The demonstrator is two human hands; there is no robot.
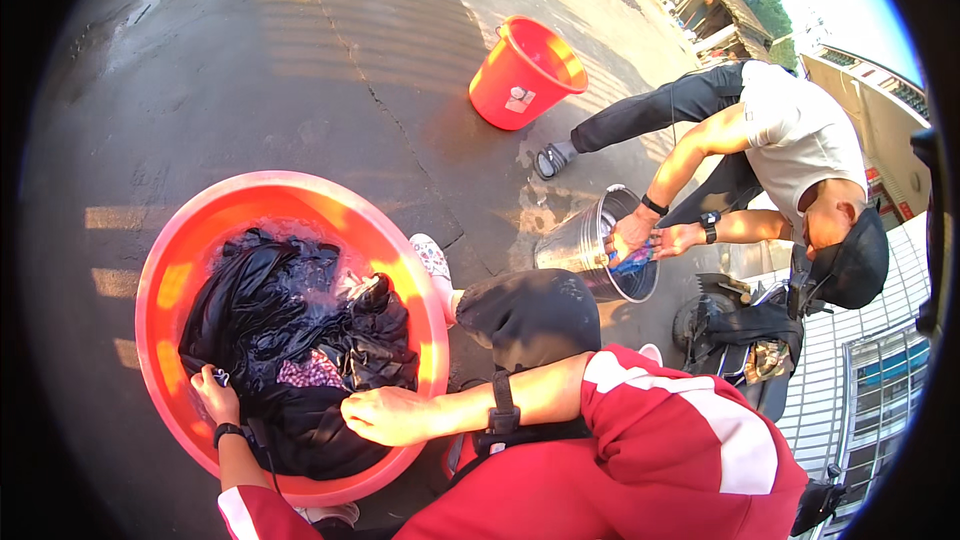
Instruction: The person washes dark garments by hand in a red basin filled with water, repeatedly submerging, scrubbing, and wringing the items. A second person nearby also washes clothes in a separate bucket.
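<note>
A large red plastic tub [292, 184] stands before me, with wet black clothes [277, 307] and soapy water in it. Among them lies a pink-and-white patterned cloth [310, 371]. At the tub's near left side, my left hand [215, 394] pinches an edge of the black fabric. My right hand [390, 416], fingers curled, grips black fabric at the right side of the tub; its fingertips are partly hidden.
A co-worker [802, 127] bends over a metal bucket [574, 247], both hands in its mouth with a blue cloth [634, 262]. Farther off stands a red bucket [517, 82] on wet concrete [360, 30]. A parked motorcycle [750, 337] is at the right.
</note>
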